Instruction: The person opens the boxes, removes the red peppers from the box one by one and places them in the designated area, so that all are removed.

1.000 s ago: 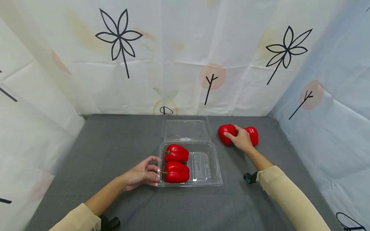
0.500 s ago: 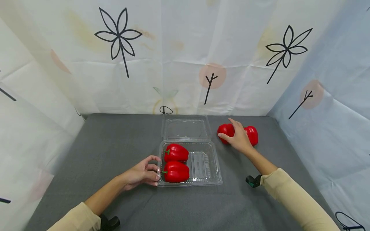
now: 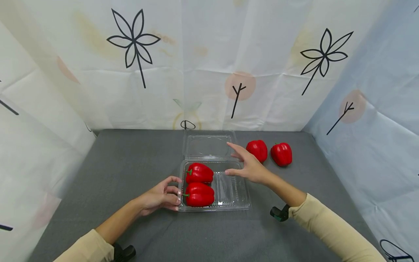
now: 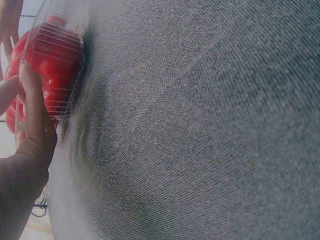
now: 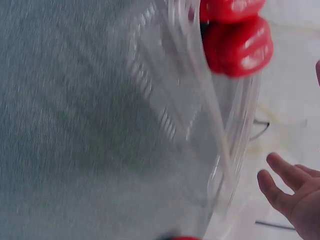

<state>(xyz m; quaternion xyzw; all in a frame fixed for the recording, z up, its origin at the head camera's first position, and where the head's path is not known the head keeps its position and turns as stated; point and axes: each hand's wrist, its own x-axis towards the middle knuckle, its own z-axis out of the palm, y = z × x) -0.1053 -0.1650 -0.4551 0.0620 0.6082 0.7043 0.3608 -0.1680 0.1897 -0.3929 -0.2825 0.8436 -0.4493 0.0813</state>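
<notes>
Looking down from the head view, a clear plastic box sits near the middle of the grey tabletop, its hinged lid thrown back toward the far edge. Two red peppers lie side by side in the box's left half. The left hand rests at the box's left wall, fingers curled against the rim and pinching it. The right hand hovers over the box's far right corner, fingers spread and relaxed, holding nothing. Two more peppers stand loose toward the far right corner of the tabletop, just beside each other and apart from the hand. Half a second ago that hand lay on those loose peppers; it has since left them and come across to the box.

The left wrist view shows mostly grey cloth; at the left edge the fingers press on the ribbed box wall with red showing through, the rest cut off.

The right wrist view is blurred: the box's clear wall runs through the middle, a pepper behind it at the top, and straight fingertips in the lower right corner, touching nothing.
</notes>
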